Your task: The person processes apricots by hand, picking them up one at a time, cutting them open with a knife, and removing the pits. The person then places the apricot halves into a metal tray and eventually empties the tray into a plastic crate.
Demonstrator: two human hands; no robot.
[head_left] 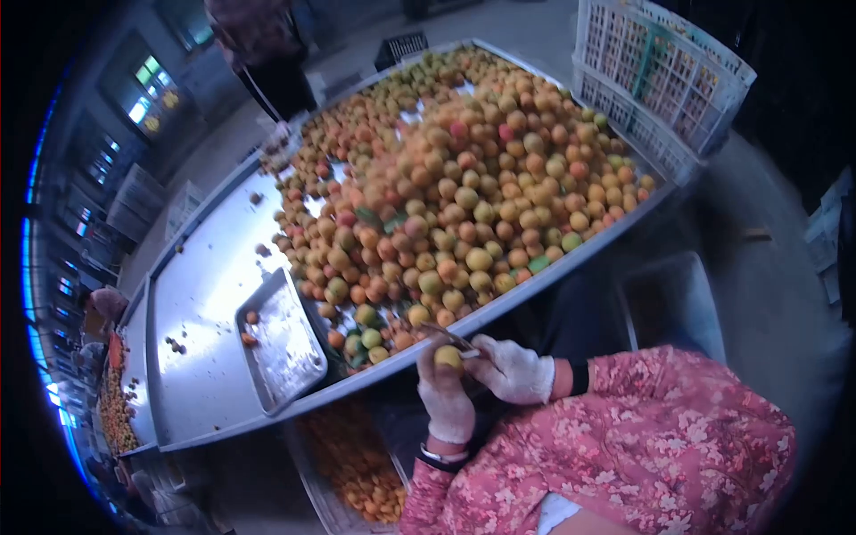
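In a white knit glove, my left hand (443, 397) is closed around a yellow apricot (448, 358), held upright at the table's near edge. My right hand (513, 370), also gloved, is closed on a slim tool (448, 336) whose thin end points left, just above the apricot. Its exact kind is too small to make out. Both hands are close together. Beyond them a large heap of apricots (481, 205), orange, yellow and some green, covers much of the metal table (209, 236).
A metal tray (283, 343) with a few dark fruits lies on the table at left. Below the edge stands a bin of orange fruit pieces (370, 486). White crates (660, 76) stand at the far right corner. Another person (263, 53) stands at the far side.
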